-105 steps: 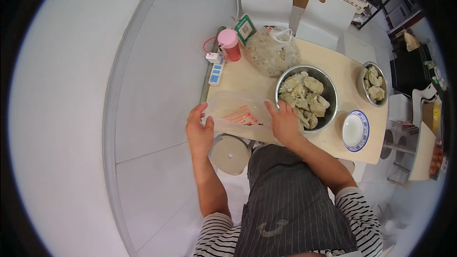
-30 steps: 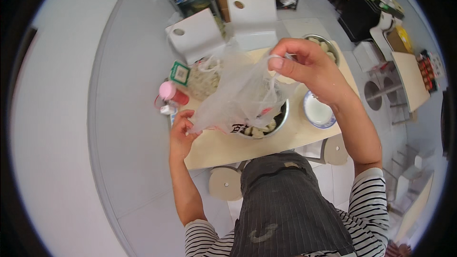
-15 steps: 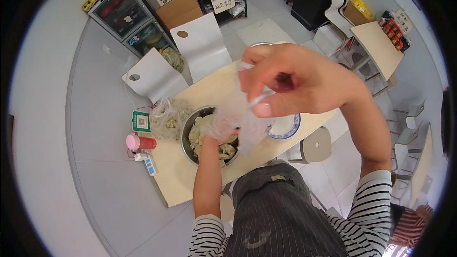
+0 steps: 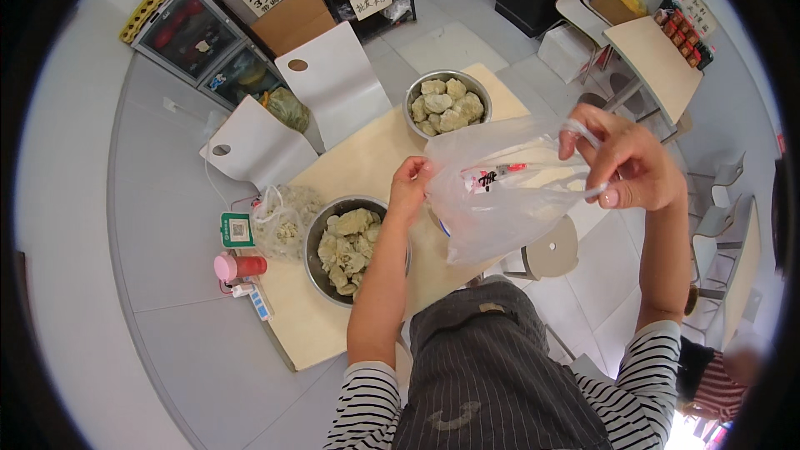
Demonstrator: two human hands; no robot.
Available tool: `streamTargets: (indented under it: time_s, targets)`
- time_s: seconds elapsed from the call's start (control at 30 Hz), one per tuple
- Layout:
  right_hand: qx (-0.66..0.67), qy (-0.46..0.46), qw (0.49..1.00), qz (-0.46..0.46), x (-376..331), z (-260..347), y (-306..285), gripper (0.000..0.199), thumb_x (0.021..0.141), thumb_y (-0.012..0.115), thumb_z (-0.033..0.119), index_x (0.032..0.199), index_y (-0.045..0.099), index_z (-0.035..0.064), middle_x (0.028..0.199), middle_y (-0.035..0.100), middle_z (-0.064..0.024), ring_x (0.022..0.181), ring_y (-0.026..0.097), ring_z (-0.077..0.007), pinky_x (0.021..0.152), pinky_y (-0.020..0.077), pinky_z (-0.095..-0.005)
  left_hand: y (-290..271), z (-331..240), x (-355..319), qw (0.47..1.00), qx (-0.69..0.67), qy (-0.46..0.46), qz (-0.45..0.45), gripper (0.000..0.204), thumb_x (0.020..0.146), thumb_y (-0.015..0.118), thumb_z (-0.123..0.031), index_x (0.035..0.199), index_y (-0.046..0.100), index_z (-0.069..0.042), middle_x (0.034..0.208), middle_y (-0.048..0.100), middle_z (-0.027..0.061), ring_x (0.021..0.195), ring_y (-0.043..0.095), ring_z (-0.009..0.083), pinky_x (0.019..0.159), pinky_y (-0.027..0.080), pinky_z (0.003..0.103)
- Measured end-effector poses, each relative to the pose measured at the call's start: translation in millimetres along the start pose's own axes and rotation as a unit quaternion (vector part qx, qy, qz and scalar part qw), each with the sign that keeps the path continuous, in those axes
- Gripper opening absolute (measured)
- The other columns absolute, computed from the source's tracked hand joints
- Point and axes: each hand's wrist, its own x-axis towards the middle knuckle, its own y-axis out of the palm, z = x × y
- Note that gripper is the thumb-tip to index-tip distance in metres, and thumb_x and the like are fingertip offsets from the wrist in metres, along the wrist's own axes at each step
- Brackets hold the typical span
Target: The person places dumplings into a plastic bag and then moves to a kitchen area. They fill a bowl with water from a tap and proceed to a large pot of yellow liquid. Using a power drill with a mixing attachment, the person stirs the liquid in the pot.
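A thin translucent white plastic bag (image 4: 492, 221) with red and black print is stretched between my hands above the table. My left hand (image 4: 408, 190) pinches its lower left corner. Hooked through the handle loops, the fingers of my right hand (image 4: 629, 158) hold the bag's mouth side. Beneath my left forearm stands a steel bowl (image 4: 312, 260) of pale greenish, crumpled lumps (image 4: 346, 246). Beyond the bag is a second steel bowl (image 4: 408, 112) of rounder lumps (image 4: 450, 107). Only a sliver of a blue-rimmed plate shows; the bag covers the rest.
A filled clear bag (image 4: 283, 221), a green code stand (image 4: 237, 230), a pink-lidded red bottle (image 4: 240, 266) and a power strip (image 4: 258, 302) line the left of the wooden table (image 4: 342, 165). White chairs (image 4: 333, 75) stand behind it, a stool (image 4: 552, 247) at right.
My left hand has come out of the near bowl and taken the bag's corner. My right hand has moved right, and the bag is now spread out. The far bowl has come into sight.
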Motion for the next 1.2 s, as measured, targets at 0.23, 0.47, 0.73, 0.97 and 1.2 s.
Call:
streamTargets:
  time_s: [0.23, 0.47, 0.73, 0.97, 1.2]
  targets:
    - [0.069, 0.077, 0.994, -0.031, -53, -34, 11, 0.016, 0.07, 0.074, 0.02, 0.074, 0.067, 0.0064, 0.104, 0.05, -0.0158, 0.09, 0.045, -0.021, 0.07, 0.0333, -0.0284, -30, 4, -4, 0.983, 0.115, 0.138, -0.027, 0.011, 0.089, 0.053, -0.016, 0.092, 0.053, -0.006, 0.08, 0.053, -0.0027, 0.07, 0.045, 0.0056, 0.06, 0.037, 0.02]
    - [0.044, 0.108, 0.992, -0.048, -68, -52, 22, 0.012, 0.07, 0.073, 0.015, 0.075, 0.066, 0.0068, 0.105, 0.052, -0.0115, 0.076, 0.045, -0.0155, 0.062, 0.0374, -0.025, -51, 7, -1, 0.995, 0.054, 0.088, -0.008, 0.007, 0.087, 0.055, -0.01, 0.092, 0.052, -0.007, 0.079, 0.053, -0.0016, 0.071, 0.047, 0.0078, 0.066, 0.039, 0.022]
    - [-0.05, 0.091, 0.994, -0.044, -80, -54, 24, 0.013, 0.067, 0.073, 0.005, 0.077, 0.065, 0.0074, 0.096, 0.053, -0.0078, 0.073, 0.048, -0.015, 0.06, 0.0405, -0.0271, -51, -47, -7, 0.995, 0.005, 0.089, 0.034, 0.02, 0.083, 0.054, -0.001, 0.102, 0.05, -0.006, 0.099, 0.056, 0.0031, 0.088, 0.053, 0.0124, 0.076, 0.043, 0.026]
    - [-0.279, 0.098, 0.955, -0.027, -78, -51, 29, 0.015, 0.065, 0.074, 0.015, 0.074, 0.064, 0.0101, 0.086, 0.052, -0.0038, 0.078, 0.05, -0.0218, 0.08, 0.0361, -0.0354, -72, -85, -11, 0.986, 0.09, 0.132, 0.047, 0.021, 0.081, 0.057, -0.002, 0.101, 0.05, -0.007, 0.091, 0.056, 0.0006, 0.079, 0.052, 0.0111, 0.069, 0.041, 0.024]
    - [-0.428, 0.103, 0.898, -0.004, -90, -75, 44, 0.011, 0.063, 0.071, 0.012, 0.068, 0.063, 0.0096, 0.082, 0.051, -0.0039, 0.088, 0.048, -0.022, 0.089, 0.0345, -0.0404, -79, -109, -21, 0.98, 0.111, 0.154, 0.052, 0.016, 0.078, 0.064, -0.004, 0.09, 0.053, -0.007, 0.081, 0.053, -0.0034, 0.069, 0.045, 0.0064, 0.06, 0.037, 0.02]
